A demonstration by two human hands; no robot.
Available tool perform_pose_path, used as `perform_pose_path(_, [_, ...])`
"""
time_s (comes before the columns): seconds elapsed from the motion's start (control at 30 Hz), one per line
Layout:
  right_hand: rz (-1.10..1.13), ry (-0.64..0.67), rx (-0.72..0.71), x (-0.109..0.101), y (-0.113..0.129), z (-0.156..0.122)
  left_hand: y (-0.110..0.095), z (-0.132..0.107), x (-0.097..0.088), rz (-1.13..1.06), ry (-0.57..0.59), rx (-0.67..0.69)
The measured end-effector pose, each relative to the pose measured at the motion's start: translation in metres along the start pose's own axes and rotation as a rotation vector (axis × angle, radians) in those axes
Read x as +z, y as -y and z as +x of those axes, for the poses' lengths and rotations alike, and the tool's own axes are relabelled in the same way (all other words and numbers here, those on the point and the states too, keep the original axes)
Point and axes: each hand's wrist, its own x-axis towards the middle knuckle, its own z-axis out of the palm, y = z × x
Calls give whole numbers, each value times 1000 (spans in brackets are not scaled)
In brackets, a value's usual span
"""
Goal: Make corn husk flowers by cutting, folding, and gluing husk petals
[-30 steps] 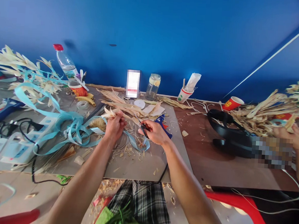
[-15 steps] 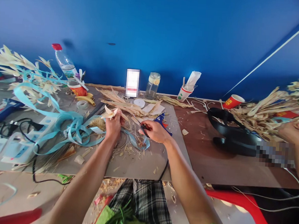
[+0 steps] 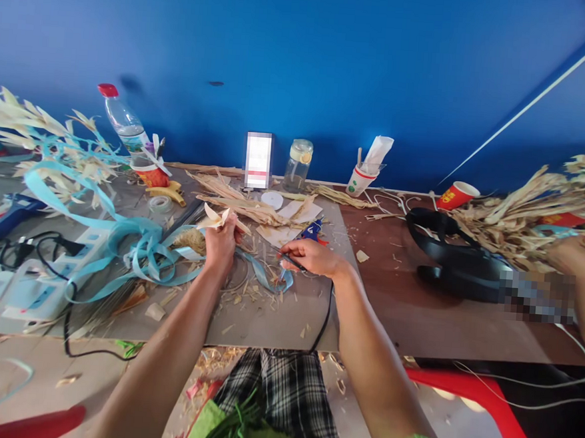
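My left hand [image 3: 220, 244] is closed round the base of a pale corn-husk flower [image 3: 214, 217], whose petals spread out above the fingers. To its right, my right hand [image 3: 316, 257] grips a pair of scissors [image 3: 294, 262] by dark handles. The blades point left toward the flower but stay apart from it; whether they are spread I cannot tell. Dry corn husks [image 3: 243, 206] lie just behind both hands. Beneath them are small husk scraps and a light blue ribbon [image 3: 142, 252] that loops off to the left. A blue glue gun [image 3: 312, 230] sits partly hidden behind my right hand.
A power strip [image 3: 42, 288] with black cables lies left, near another blue glue gun [image 3: 12, 216]. Along the wall stand a phone [image 3: 258, 160], a glass bottle [image 3: 297, 169] and a paper cup [image 3: 360, 182]. Farther right are a black headset [image 3: 450, 257] and another person's hand [image 3: 578, 255].
My right hand has drawn back a little to the right with the scissors, and its wrist has turned. My left hand holds the flower in nearly the same place.
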Motion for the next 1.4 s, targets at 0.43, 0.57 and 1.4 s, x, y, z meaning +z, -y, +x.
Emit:
perform_pose_path(0.43, [69, 49, 19, 1, 4, -1, 5, 2, -1, -43, 18, -34])
perform_pose_path(0.57, [58, 51, 13, 1, 5, -1, 9, 4, -2, -62, 19, -34])
perform_pose_path(1.4, [72, 89, 37, -1, 4, 1, 16, 7, -2, -53, 60, -29])
